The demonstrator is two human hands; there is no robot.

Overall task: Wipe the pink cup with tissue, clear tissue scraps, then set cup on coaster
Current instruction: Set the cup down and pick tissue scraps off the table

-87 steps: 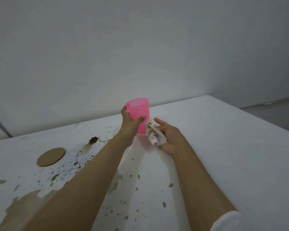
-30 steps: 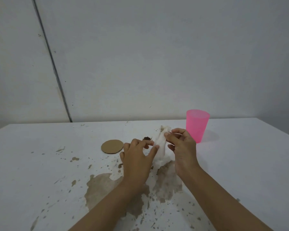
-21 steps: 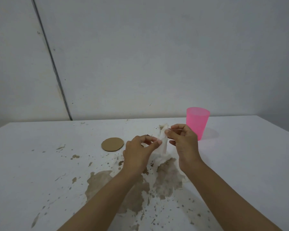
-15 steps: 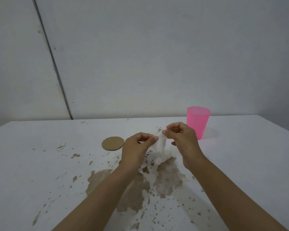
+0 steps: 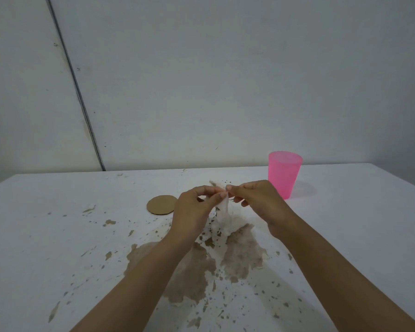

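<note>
Both hands meet above the middle of the white tabletop (image 5: 58,212), and each pinches the top of a crumpled white tissue (image 5: 225,218). The left hand (image 5: 192,212) has thumb and forefinger closed on the tissue's upper edge, with the other fingers curled in behind them. The right hand (image 5: 261,202) pinches the same edge from the other side, its fingertips almost touching those of the left. The tissue hangs between the two hands in a twisted strip and widens into a bunched lower end; whether that end rests on the tabletop cannot be told. A few dark specks show on it.

The pink cup (image 5: 284,176) stands upright on the tabletop, mouth up, just beyond the right hand and a little to its right, near the far edge by the grey wall (image 5: 225,80). It is apart from both hands. The round brown coaster (image 5: 162,204) lies flat on the tabletop just left of the left hand, well apart from the cup.

The tabletop's white coat is worn: large brown patches (image 5: 189,271) spread beneath the wrists and forearms, and small brown flecks are scattered around them. A thin dark line (image 5: 74,92) runs slantwise down the wall on the left
</note>
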